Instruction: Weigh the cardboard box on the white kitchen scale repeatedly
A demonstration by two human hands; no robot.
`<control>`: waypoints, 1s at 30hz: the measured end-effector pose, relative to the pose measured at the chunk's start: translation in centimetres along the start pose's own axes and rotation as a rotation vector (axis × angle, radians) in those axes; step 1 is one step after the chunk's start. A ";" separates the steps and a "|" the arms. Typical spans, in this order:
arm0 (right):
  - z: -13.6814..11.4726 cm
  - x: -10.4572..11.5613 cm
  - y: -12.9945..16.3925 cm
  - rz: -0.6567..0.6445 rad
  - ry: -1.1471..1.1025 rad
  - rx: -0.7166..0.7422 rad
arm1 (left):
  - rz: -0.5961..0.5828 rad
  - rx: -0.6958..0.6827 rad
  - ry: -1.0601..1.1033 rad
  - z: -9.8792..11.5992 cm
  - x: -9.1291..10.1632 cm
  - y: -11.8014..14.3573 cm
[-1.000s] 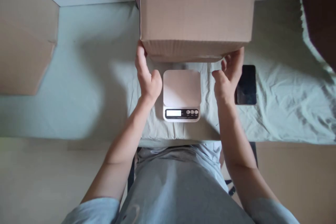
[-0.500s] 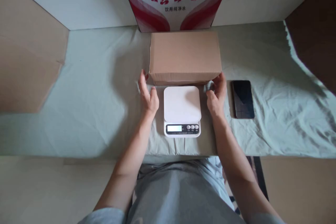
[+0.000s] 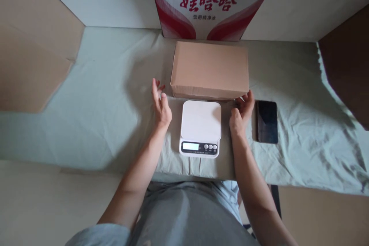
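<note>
Surface: table draped in a wrinkled pale green cloth (image 3: 95, 123) | on it: plain cardboard box (image 3: 210, 70) at back centre, white digital scale (image 3: 201, 127) just before it, dark phone (image 3: 267, 121) right of scale

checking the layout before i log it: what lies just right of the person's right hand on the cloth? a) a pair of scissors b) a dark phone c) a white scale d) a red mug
b: a dark phone lies flat on the green cloth just to the right of the right hand; the white scale sits between the two hands instead.
</note>
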State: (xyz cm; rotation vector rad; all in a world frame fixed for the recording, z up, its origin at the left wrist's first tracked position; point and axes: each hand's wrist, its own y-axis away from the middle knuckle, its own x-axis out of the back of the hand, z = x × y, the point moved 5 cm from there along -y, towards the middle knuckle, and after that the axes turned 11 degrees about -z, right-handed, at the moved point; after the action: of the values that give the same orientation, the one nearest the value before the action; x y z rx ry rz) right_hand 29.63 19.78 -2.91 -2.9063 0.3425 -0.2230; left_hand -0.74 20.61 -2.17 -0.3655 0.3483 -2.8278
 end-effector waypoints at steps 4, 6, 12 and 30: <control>-0.2 -0.2 -0.1 -0.012 0.027 0.013 | -0.040 -0.012 0.030 0.5 -0.2 0.0; -0.4 -0.4 -0.2 -0.042 0.047 0.001 | -0.090 -0.020 0.025 0.7 -0.4 0.1; -1.5 -1.2 -0.3 -0.166 0.201 -0.028 | -0.311 0.012 -0.158 0.4 -1.2 0.4; -10.2 1.8 8.0 -0.101 0.130 0.079 | -0.084 -0.077 -0.052 11.1 3.0 8.0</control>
State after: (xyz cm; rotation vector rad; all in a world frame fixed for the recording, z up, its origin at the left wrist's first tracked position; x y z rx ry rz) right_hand 27.94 9.87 5.40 -2.8409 0.2019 -0.4325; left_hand 1.35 10.06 6.75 -0.4788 0.4418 -2.8861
